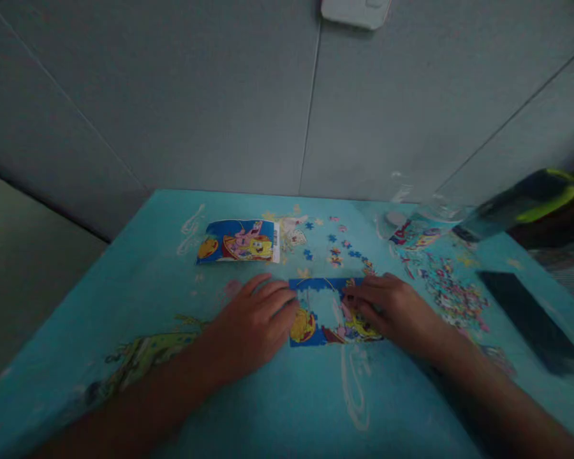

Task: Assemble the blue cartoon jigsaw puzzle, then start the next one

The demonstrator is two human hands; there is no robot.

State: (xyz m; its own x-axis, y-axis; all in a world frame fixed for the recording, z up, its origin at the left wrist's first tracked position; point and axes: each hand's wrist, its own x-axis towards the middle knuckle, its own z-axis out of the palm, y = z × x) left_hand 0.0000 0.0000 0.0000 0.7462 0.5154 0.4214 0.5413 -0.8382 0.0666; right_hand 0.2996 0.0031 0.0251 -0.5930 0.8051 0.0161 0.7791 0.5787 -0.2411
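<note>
A partly joined jigsaw puzzle (310, 338) with a blue cartoon border lies flat on the table, with a gap in its middle. My left hand (258, 319) rests along its left edge, fingers stretched out and touching it. Over its upper right part, my right hand (387, 306) has thumb and fingers pinched together on what looks like a small puzzle piece (350, 298), mostly hidden by the fingertips. Loose puzzle pieces (335, 255) are scattered just beyond the puzzle. Behind my left hand lies a printed puzzle packet (242, 241) showing similar cartoon figures.
A blue cartoon cloth (124, 268) covers the table. At right are a heap of loose pieces (454, 290), a dark flat object (530, 319) and a clear plastic bottle (425, 226). A blurred dark object with a yellow-green edge (521, 201) stands beyond. A grey wall (220, 95) borders the back.
</note>
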